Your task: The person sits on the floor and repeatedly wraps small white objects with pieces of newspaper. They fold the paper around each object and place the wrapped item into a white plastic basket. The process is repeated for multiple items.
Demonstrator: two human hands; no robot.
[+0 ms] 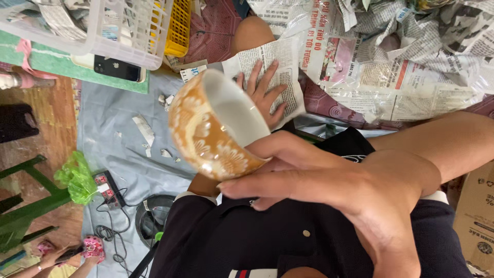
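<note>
My right hand comes in from the right and grips an orange-brown bowl with white flower patterns and a white inside. The bowl is tilted on its side, its mouth facing up and to the right. Thumb and fingers pinch its rim and lower wall. Just behind the bowl, my left hand lies flat with its fingers spread on a sheet of newspaper. The bowl hides the wrist of that hand.
Crumpled newspapers pile up at the top right. At the top left stand a white plastic basket, a yellow basket and a phone. A power strip, green bag, cardboard box and another person's hand are nearby.
</note>
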